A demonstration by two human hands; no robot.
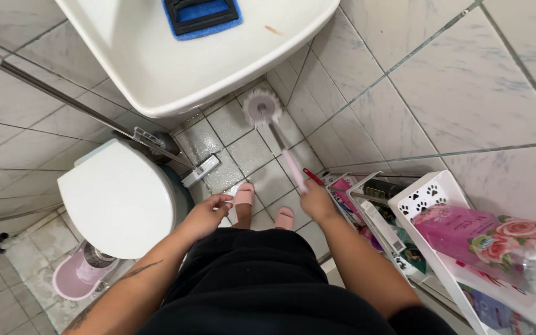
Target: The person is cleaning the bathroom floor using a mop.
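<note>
A pink-handled toilet brush (272,127) hangs bristles-down over the tiled floor (252,152) beneath the white sink (175,68), its shaft angled back toward the right hand (316,201), whose grip is closed round the handle's end, apparently to keep the wet head away from the body. The left hand (207,214) hovers empty, fingers loosely curled, beside the closed toilet lid (116,198). The pink brush holder (82,276) stands on the floor left of the toilet. A white rack (442,198) of bottles lines the right wall.
</note>
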